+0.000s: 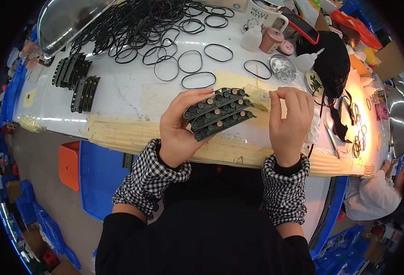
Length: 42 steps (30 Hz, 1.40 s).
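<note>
My left hand (176,128) is closed around several dark green strips (220,112), stacked side by side. Rows of small round wheels, some with copper-coloured centres, run along them, like toy tank running gear. To the right, my right hand (293,117) has thumb and forefinger pinched at a tiny pale piece (264,96), too small to name. It stays apart from the strips. Beyond my hands, loose black rubber bands (199,80) lie on the white table. Similar dark strips stand in groups (71,71) at the table's left.
A heap of black bands (133,27) covers the far left beside a clear domed cover (69,23). A white mug (262,16), red-edged phone (301,26), small bottles and a lit lamp area sit right. Blue bins (98,178) stand below; another person (371,197) is at right.
</note>
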Tool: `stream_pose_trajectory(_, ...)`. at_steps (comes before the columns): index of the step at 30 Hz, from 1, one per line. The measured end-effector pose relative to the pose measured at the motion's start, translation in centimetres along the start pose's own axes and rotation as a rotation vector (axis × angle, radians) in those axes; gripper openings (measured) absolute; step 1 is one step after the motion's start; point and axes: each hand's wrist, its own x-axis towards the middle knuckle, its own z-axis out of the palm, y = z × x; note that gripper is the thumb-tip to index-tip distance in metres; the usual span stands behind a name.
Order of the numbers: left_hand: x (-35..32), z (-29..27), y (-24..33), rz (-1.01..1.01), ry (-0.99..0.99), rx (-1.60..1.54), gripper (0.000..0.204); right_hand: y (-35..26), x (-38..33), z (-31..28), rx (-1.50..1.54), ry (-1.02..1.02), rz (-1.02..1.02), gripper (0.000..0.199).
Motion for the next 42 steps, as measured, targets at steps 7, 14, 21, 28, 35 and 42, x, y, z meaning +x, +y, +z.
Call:
stream_pose_trajectory(7, -0.1, 0.1, 0.0, -0.022, 0.007, -0.054, 0.063, -3.4, -0.3, -1.0, 0.650, 0.197, 0.135, 0.006)
stream_pose_trajectory(14, -0.2, 0.3, 0.0, -0.046, 0.026, -0.031, 0.060, -6.0, -0.7, 0.7, 0.951, 0.035, 0.209, 0.006)
stream_pose_trajectory(21, -0.3, 0.3, -0.1, -0.050, 0.038, -0.045, 0.060, -6.2, -0.7, 0.9, 0.913, 0.047, 0.176, 0.006)
stream_pose_trajectory(28, -0.2, 0.3, 0.0, -0.045, 0.040, -0.032, 0.060, -6.2, -0.7, 1.0, 0.880, 0.054, 0.151, 0.006)
stream_pose_trajectory(35, -0.2, 0.2, 0.0, -0.022, 0.034, -0.040, 0.061, -5.1, -0.6, 0.3, 0.929, 0.214, 0.290, 0.005)
stream_pose_trajectory(42, -0.1, 0.2, 0.1, -0.025, 0.025, -0.049, 0.062, -0.2, 0.3, -0.3, 0.058, 0.113, -0.005, 0.007)
